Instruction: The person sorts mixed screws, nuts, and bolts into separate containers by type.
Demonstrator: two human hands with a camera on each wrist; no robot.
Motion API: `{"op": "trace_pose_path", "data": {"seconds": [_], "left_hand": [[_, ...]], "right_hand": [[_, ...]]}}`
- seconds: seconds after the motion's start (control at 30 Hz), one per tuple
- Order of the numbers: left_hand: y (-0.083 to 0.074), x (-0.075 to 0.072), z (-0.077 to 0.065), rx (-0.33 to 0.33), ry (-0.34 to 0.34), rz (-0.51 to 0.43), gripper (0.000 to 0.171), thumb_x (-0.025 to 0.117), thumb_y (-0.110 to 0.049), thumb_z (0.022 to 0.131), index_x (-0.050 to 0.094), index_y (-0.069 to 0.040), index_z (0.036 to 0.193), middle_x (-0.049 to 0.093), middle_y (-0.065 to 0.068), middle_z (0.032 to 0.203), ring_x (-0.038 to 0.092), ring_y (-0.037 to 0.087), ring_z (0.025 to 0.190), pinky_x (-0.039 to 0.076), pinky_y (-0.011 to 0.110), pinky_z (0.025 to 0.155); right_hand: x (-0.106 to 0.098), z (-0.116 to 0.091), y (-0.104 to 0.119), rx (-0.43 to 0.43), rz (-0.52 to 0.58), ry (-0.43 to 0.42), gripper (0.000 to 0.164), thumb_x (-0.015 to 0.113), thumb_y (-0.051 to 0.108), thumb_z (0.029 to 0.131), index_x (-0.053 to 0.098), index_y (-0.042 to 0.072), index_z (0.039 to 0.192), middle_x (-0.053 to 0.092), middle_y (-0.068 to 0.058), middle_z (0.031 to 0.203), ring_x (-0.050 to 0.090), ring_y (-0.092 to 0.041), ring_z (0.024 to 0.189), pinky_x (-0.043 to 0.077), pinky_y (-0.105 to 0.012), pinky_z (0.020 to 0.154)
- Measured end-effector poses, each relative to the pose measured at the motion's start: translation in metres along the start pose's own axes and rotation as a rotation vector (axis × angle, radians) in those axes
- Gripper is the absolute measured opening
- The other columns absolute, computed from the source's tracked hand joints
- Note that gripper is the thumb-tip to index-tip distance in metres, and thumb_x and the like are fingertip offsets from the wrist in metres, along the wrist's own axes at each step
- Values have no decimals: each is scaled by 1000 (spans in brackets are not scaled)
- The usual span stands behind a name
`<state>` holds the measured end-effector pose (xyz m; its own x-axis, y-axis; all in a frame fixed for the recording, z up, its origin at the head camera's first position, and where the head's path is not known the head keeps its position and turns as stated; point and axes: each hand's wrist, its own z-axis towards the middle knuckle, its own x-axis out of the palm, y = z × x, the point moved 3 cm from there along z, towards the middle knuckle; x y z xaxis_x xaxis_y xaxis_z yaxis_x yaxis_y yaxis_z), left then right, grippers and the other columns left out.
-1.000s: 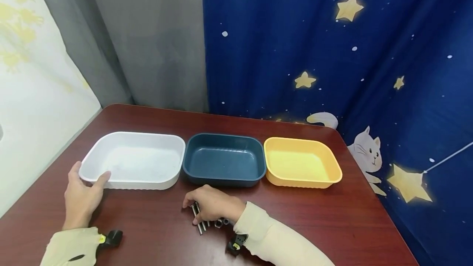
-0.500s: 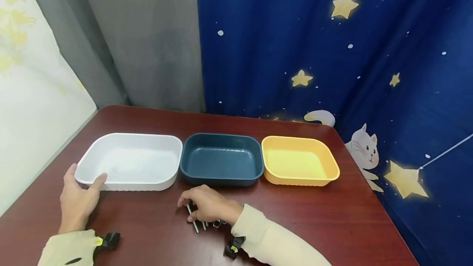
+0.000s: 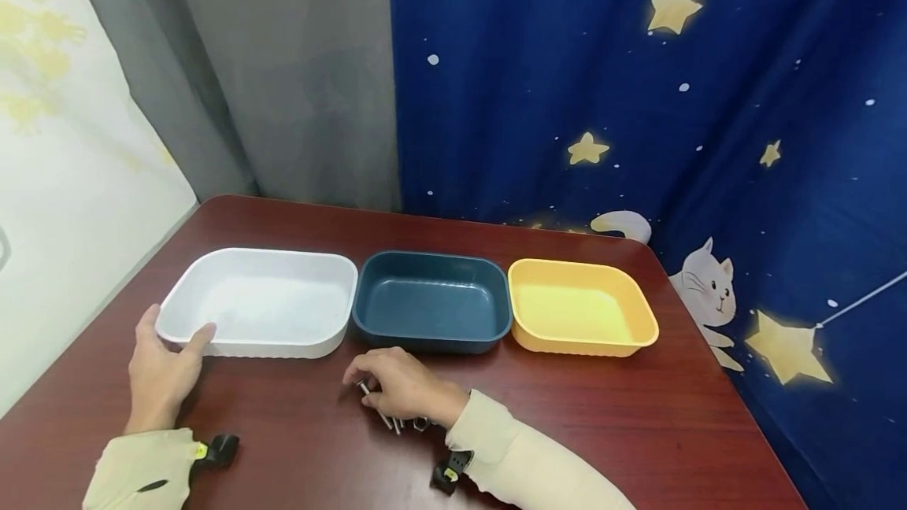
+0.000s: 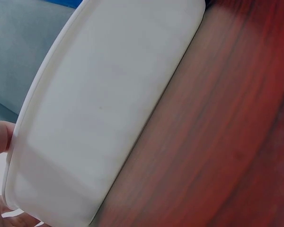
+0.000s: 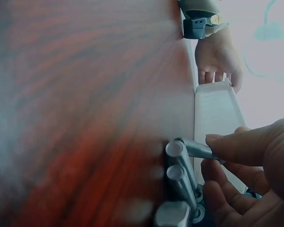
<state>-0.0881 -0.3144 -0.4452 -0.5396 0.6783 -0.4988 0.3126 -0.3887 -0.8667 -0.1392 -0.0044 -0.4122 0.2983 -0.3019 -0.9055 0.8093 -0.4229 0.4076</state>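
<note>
My left hand (image 3: 161, 376) grips the near left corner of a white plastic bin (image 3: 262, 350), thumb over the rim and fingers along the outside. In the left wrist view, the thumb (image 4: 1, 136) lies against that rim. Just in front of the dark blue bin (image 3: 432, 343), my right hand (image 3: 405, 386) pinches a steel bolt (image 5: 199, 150) between thumb and fingers; it slants with one end low by the others. More bolts (image 5: 182, 183) lie on the table under the palm, beside a hex nut (image 3: 421, 423). The hand partly hides this pile.
A yellow bin (image 3: 577, 346) stands at the right end of the row, close beside the dark blue one. All three bins sit on a reddish-brown wooden table (image 3: 298, 447). Curtains (image 3: 319, 85) hang behind its far edge, and a pale wall is at the left.
The bolt in my right hand has tilted further over, its head end shifting up and away from the bolts beside it. My left hand keeps its grip on the white bin.
</note>
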Motion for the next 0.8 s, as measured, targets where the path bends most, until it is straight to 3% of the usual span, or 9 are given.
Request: {"op": "trace_pose_path", "data": {"seconds": [0.2,0.8], "left_hand": [[-2,2,2,4,-3,5,87,58,-33,94,2,-8,156,21,28,154,25,45,138,20,59,111],[0,1,0,-6,-1,-5,87,58,-34,94,3,-9,156,21,27,154,25,45,138,21,59,111]], "right_hand": [[-1,1,-1,8,86,-42,24,75,2,80,69,14,101,63,4,94,54,9,73,42,-4,69],[-1,6,-6,222,542,-86,20,72,-2,84,71,1,103,68,6,85,59,5,76,50,-12,72]]}}
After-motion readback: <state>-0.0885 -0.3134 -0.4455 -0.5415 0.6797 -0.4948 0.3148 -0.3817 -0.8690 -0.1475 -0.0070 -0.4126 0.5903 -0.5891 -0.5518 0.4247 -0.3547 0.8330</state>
